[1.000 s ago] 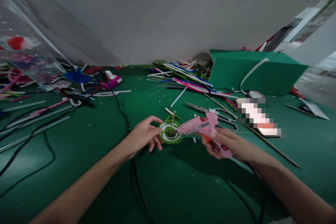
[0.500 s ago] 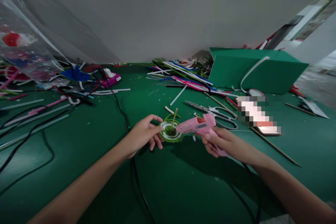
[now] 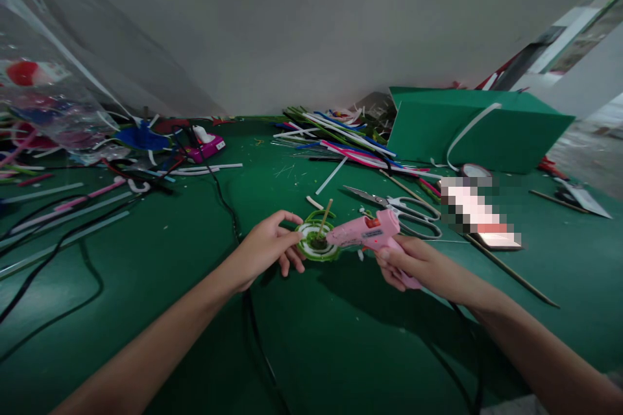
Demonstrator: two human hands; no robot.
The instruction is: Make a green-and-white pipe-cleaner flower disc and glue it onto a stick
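My left hand [image 3: 273,245] pinches the left rim of a small round green-and-white coiled piece [image 3: 307,250] between thumb and fingers. A thin wooden stick [image 3: 326,217] stands up from the middle of this piece, tilted slightly to the right. Wrapped round the handle of a pink hot glue gun [image 3: 365,231] is my right hand [image 3: 403,259]. The gun's nozzle points left, at the piece's centre close to the foot of the stick. Whether the nozzle touches it I cannot tell.
Scissors [image 3: 406,209] lie behind the glue gun, with a phone-like blurred object [image 3: 479,214] to their right. Several coloured pipe cleaners [image 3: 335,133] are heaped at the back beside a green box [image 3: 487,133]. A black cord [image 3: 224,198] crosses the green table on the left.
The round piece and its stick have tilted or shifted very slightly to the right. Both hands keep their hold, and the glue gun's nozzle stays at the piece's centre.
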